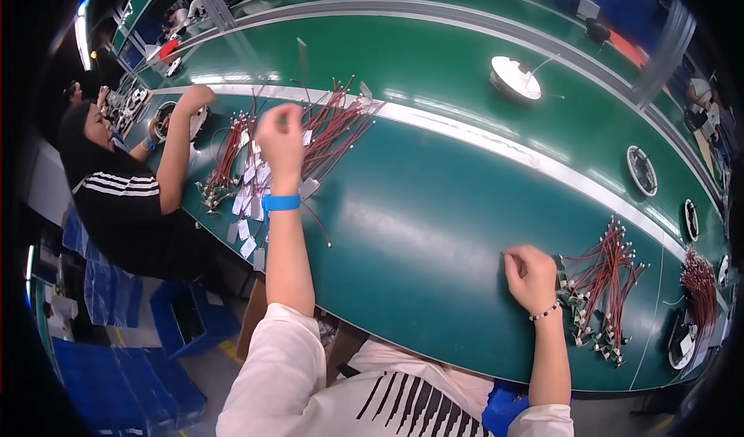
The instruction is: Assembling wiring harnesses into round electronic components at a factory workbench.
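My left hand (pixel 280 139), with a blue band at the wrist, is raised over a pile of red-wired leads (pixel 329 139) and small white rectangular modules (pixel 248 197). Its fingers are curled together and slightly blurred; whatever they may hold cannot be made out. Just beyond it a thin grey plate (pixel 302 53) stands out above the wires. My right hand (pixel 533 278), wearing a beaded bracelet, is at the table with fingers curled in and nothing visible between them. Right beside it lies a bundle of red wires (pixel 612 259) with small green circuit boards (pixel 585 309).
A co-worker in black (pixel 120 193) reaches over the table at the left. Beyond the pale rail (pixel 496 149), round white units (pixel 515 79) sit on the green conveyor (pixel 418 65). More red wires (pixel 699 282) lie at the far right. A blue crate (pixel 190 317) stands below left.
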`<state>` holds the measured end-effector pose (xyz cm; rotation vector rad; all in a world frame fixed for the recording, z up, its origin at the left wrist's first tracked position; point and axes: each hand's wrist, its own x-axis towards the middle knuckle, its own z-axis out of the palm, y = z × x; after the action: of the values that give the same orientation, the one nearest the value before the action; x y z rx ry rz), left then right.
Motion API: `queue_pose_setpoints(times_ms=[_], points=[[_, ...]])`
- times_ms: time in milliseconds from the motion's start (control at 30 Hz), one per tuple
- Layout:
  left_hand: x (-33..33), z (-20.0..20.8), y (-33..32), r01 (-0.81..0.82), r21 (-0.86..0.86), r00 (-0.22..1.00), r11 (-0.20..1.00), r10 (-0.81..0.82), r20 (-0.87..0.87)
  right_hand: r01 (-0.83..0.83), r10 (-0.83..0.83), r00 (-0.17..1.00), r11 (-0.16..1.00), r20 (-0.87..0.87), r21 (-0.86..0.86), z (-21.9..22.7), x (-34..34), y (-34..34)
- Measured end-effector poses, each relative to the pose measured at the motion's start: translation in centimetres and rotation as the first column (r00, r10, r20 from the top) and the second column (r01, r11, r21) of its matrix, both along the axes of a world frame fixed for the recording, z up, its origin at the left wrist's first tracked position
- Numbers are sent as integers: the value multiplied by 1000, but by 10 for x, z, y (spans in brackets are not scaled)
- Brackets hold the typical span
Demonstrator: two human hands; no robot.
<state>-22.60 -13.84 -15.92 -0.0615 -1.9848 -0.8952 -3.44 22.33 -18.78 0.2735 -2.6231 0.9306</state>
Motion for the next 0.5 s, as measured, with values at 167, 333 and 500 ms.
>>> queue_pose_setpoints(times_ms=[167, 333, 500], points=[[4, 9, -11, 42, -48, 991, 998, -35, 127, 0, -1, 1000, 998, -20, -58, -2, -1, -7], [30, 65, 39, 438, 576, 853, 691, -521, -24, 137, -128, 986, 987, -110, 86, 23, 12, 32], [81, 52, 87, 89, 996, 117, -33, -992, -43, 425, -468, 878, 858, 100, 287, 64, 36, 80]])
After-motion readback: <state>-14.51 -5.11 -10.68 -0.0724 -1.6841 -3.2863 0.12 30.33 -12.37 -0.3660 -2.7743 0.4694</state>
